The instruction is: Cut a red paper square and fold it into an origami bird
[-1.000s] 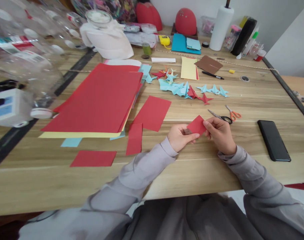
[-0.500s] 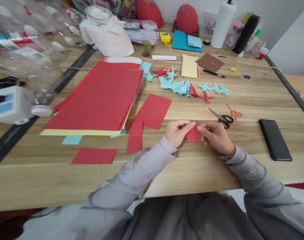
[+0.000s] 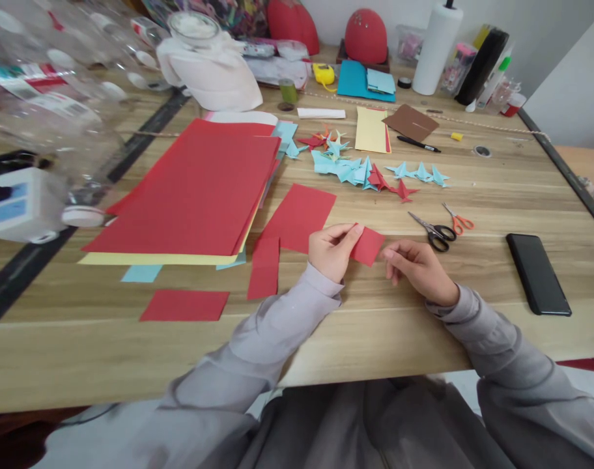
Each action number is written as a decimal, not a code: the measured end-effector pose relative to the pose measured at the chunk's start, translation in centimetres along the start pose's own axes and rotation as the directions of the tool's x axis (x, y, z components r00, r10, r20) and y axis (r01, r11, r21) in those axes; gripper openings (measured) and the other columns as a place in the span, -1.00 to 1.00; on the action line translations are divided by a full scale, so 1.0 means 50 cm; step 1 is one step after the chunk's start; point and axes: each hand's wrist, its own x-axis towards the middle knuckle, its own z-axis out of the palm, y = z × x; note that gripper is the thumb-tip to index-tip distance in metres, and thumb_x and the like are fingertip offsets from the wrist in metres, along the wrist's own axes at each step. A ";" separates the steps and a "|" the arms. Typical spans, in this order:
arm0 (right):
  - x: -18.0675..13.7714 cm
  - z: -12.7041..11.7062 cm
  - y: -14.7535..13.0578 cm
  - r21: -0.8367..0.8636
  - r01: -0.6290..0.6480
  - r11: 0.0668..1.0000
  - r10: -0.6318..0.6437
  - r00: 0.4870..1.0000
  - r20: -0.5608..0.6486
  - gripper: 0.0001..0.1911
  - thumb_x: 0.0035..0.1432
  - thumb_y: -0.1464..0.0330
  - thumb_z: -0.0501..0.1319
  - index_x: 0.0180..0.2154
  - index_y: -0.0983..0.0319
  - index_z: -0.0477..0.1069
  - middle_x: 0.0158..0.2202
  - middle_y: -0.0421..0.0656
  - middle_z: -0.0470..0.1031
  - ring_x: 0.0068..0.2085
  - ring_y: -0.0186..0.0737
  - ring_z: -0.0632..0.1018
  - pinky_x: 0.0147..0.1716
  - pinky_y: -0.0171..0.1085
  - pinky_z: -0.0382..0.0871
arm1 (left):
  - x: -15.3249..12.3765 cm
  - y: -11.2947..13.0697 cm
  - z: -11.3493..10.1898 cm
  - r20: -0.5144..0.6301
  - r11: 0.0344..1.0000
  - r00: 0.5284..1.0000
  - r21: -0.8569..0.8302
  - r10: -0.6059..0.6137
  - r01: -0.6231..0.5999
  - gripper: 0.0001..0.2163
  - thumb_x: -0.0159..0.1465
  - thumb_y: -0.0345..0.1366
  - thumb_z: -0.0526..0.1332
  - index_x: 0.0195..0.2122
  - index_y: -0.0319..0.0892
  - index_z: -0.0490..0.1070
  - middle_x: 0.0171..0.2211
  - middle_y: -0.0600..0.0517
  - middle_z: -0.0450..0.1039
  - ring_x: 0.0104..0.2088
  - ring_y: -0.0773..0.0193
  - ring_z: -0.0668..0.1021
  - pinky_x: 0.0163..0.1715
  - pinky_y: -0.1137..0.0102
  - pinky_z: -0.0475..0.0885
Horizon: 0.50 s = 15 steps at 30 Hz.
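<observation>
Between the thumb and fingers of my left hand (image 3: 331,251) is a small red square of paper (image 3: 368,245), held by its left corner just above the table. My right hand (image 3: 417,268) is at the paper's right side, its fingers loosely curled and apart, with nothing visible in them. A larger red sheet (image 3: 301,212) lies partly behind my left hand. Two red paper strips, one upright (image 3: 264,268) and one lying across (image 3: 183,305), rest to the left. Beyond my right hand are black-handled scissors (image 3: 439,236) and small orange scissors (image 3: 460,221).
A stack of red sheets (image 3: 194,195) covers the table's left part. Several folded paper cranes (image 3: 360,170) sit further back, near yellow paper (image 3: 372,129) and a black pen (image 3: 418,144). A phone (image 3: 538,273) lies at right; plastic bottles (image 3: 47,124) crowd the far left.
My left hand has shifted slightly left with the red paper, which now shows as a flatter square. My right hand has let go of the paper's right side.
</observation>
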 end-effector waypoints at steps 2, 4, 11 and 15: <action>0.001 0.002 0.000 0.027 -0.005 1.000 0.004 1.000 0.001 -0.65 0.04 0.09 0.29 -0.38 0.26 0.40 -0.63 -0.27 0.43 -0.65 -0.43 0.41 -0.63 -0.40 0.33 | -0.003 0.001 0.003 0.022 1.000 1.000 0.003 -0.006 0.006 -0.78 0.01 -0.14 0.37 -0.47 -0.21 0.59 -0.48 -0.02 0.59 -0.46 0.28 0.54 -0.41 0.38 0.45; 0.002 0.004 0.002 0.038 -0.005 0.999 0.005 1.000 0.003 -0.66 0.03 0.10 0.30 -0.42 0.26 0.38 -0.63 -0.27 0.43 -0.65 -0.43 0.41 -0.63 -0.40 0.32 | -0.006 0.002 0.005 0.040 1.000 0.999 0.025 -0.007 0.006 -0.81 0.01 -0.17 0.37 -0.49 -0.21 0.59 -0.50 -0.01 0.58 -0.48 0.29 0.53 -0.44 0.39 0.45; 0.003 0.002 0.005 0.084 0.038 0.996 -0.031 0.995 -0.090 -0.63 0.02 0.11 0.32 -0.54 0.25 0.31 -0.65 -0.28 0.43 -0.67 -0.44 0.39 -0.65 -0.40 0.26 | -0.020 0.008 0.010 0.218 0.999 0.975 -0.013 -0.038 0.042 -0.74 -0.18 -0.22 0.47 -0.48 -0.24 0.56 -0.56 0.03 0.53 -0.59 0.33 0.49 -0.59 0.43 0.43; 0.005 -0.005 0.003 0.146 0.064 0.987 -0.040 0.986 -0.160 -0.65 0.02 0.14 0.32 -0.55 0.23 0.31 -0.65 -0.28 0.43 -0.66 -0.44 0.37 -0.64 -0.40 0.23 | -0.028 0.009 0.015 0.325 0.984 0.932 -0.024 -0.160 0.177 -0.74 -0.12 -0.23 0.45 -0.47 -0.28 0.54 -0.62 0.02 0.50 -0.63 0.35 0.47 -0.60 0.43 0.45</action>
